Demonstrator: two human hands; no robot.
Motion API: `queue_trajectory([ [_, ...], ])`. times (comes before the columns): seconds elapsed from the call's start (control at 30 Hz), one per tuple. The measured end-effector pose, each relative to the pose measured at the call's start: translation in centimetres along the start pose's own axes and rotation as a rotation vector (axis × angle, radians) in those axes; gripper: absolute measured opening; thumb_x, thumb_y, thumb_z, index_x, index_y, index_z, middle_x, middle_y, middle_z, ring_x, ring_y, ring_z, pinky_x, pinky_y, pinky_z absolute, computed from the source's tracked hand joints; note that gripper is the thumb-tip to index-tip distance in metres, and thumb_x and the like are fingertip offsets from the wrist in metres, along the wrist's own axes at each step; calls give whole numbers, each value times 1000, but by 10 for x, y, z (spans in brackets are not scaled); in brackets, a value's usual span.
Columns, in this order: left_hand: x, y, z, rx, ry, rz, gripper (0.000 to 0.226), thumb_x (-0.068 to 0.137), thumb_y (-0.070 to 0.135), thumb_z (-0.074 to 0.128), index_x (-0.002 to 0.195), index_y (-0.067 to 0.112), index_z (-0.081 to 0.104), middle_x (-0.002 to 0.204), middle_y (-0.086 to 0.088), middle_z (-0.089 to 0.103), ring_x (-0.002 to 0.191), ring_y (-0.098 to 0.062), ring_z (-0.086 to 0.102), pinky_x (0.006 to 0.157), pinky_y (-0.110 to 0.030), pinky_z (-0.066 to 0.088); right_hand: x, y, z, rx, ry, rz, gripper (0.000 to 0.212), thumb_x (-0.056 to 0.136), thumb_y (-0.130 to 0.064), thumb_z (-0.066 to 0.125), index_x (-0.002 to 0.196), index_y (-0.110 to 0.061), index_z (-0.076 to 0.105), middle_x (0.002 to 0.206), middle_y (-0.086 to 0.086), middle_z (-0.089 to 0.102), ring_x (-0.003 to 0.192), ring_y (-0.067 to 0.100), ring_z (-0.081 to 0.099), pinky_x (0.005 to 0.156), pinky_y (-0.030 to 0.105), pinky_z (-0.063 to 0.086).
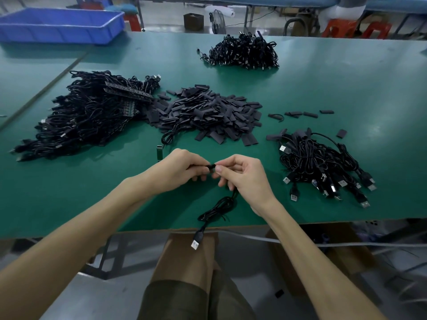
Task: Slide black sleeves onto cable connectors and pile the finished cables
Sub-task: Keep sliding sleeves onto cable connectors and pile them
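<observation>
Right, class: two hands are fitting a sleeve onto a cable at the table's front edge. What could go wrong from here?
1. The cable trails from the right hand, and its plug hangs past the table edge; a loosened grip might let it slide off.
2. The sleeve, pinched by the left hand, is mostly hidden there, so it could go on crooked unnoticed.

Left hand [178, 168] and right hand [242, 175] pinch a black sleeve [210, 167] together
</observation>
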State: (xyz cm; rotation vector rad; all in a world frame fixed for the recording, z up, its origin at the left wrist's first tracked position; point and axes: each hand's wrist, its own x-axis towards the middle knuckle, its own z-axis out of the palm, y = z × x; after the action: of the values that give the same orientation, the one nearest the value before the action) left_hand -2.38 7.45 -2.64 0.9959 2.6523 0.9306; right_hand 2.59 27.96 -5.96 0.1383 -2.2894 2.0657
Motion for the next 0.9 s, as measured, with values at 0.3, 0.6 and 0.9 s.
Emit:
queue_trajectory([
  [0.3, 4, 1, -2, -75, -66, -17, 21, 103, 13, 57, 92, 18, 73, 75, 11, 73, 62, -5, 62, 65, -13, 46, -1, -2, 0, 4, -4, -3, 3, 95, -5, 73, 95, -2, 73, 79, 10, 78, 61, 18, 68, 50, 24, 48],
  [0.6, 6, -2, -3, -280, -140, -38, 23, 105, 9, 53, 91, 2, 70, 71, 5, 68, 56, -13, 56, 59, -17, 45, 0, -3, 0, -12, 12, 21, 4, 92, -3, 74, 91, -2, 71, 78, 7, 79, 60, 10, 65, 58, 22, 52],
  [0.9, 5, 0, -9, -293, -208, -16, 31, 104, 13, 56, 78, 19, 71, 61, 12, 66, 52, -4, 53, 53, -18, 41, -2, -5, -4, -46, -37, 6, 4, 92, -4, 74, 91, 0, 72, 76, 9, 78, 56, 9, 61, 59, 21, 52],
])
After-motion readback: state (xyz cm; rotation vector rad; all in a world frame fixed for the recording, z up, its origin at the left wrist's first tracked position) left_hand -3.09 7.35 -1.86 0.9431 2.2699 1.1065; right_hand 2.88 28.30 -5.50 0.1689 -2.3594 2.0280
